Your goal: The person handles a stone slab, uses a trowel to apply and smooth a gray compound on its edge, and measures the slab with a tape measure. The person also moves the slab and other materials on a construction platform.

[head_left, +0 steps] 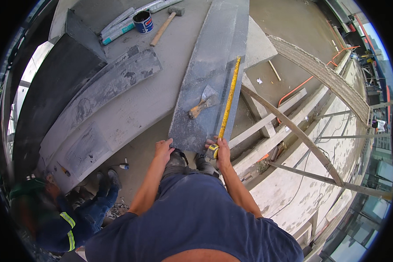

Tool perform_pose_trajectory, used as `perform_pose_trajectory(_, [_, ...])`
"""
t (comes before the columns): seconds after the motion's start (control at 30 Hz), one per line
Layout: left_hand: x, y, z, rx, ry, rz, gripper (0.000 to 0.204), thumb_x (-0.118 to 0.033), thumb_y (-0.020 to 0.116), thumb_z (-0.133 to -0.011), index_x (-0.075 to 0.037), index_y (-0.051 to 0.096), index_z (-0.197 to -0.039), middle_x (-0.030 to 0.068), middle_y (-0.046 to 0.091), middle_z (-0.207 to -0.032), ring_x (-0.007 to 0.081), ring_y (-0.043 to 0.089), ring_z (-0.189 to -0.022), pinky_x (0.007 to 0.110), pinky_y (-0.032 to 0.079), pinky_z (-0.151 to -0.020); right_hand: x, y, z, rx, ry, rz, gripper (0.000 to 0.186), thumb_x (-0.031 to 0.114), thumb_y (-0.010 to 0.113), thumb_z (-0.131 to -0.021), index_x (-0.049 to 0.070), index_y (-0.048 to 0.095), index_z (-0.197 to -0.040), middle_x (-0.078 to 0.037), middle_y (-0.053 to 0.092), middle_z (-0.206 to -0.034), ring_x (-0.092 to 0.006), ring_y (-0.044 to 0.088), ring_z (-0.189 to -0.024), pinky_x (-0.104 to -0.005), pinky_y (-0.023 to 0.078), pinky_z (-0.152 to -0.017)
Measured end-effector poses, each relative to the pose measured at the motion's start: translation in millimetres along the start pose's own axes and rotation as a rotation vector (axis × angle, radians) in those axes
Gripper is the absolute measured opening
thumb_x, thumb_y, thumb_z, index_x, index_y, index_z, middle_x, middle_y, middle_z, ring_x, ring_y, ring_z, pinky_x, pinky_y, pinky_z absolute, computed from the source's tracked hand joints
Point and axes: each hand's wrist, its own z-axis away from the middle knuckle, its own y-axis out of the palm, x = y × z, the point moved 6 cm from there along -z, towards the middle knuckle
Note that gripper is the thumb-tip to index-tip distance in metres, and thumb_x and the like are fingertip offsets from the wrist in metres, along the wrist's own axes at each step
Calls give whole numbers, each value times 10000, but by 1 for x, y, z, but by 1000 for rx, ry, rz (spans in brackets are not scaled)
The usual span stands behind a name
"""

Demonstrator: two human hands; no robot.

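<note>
A long grey stone slab stretches away in front of me. My left hand is closed on its near left corner, the fingertips at the edge. At the near right end, my right hand is wrapped round a yellow and black tape measure. Its yellow blade is pulled out and lies lengthwise along the right side of the slab. A putty knife with a worn wooden handle rests on the slab, left of the blade, between my hands and the far end.
Further slabs lie to the left. Beyond them are a wooden-handled mallet, a blue tin and foil-like tubes. A co-worker crouches at lower left. Wooden beams and a rough plank cross at right.
</note>
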Motion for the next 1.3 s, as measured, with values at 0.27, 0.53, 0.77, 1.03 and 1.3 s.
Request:
perform_pose_trajectory(0.27, [-26,-4,6,15,-6,-114,346,-190,805,-935,-66,590,-1176,81,616,-1120,221,627,-972,409,573,-804,29,92,-5,196,-14,155,294,306,464,-1155,78,611,-1268,-76,737,-929,-136,682,-722,-284,569,-662])
perform_pose_trajectory(0.53, [-28,-8,15,184,-63,49,315,-179,750,-987,-64,606,-1243,60,625,-1160,210,620,-1043,429,559,-867,-1,274,-55,465,53,115,458,475,541,-1114,118,580,-1397,-58,713,-920,-142,678,-755,-286,557,-671])
perform_pose_trajectory(0.77, [-20,-10,20,226,5,144,294,-196,708,-1024,-51,604,-1258,71,665,-1166,198,655,-1027,394,558,-907,-21,307,-99,235,58,101,660,584,620,-1026,44,603,-1405,-113,702,-986,-213,669,-885,-389,540,-784])
perform_pose_trajectory(1.03, [-24,6,30,313,-76,154,312,-290,628,-1085,-48,588,-1279,88,671,-1212,232,665,-1079,422,557,-958,53,353,-227,67,-364,514,492,354,598,-1010,-37,630,-1307,-272,679,-1241,-426,661,-1085,-456,509,-959])
perform_pose_trajectory(1.3, [-32,7,22,407,-74,53,314,-261,611,-1094,-46,585,-1322,94,674,-1268,236,668,-1104,422,555,-964,114,260,-84,-386,-793,1367,641,324,793,-840,78,590,-1397,-233,574,-1305,-415,562,-1278,-523,511,-1033])
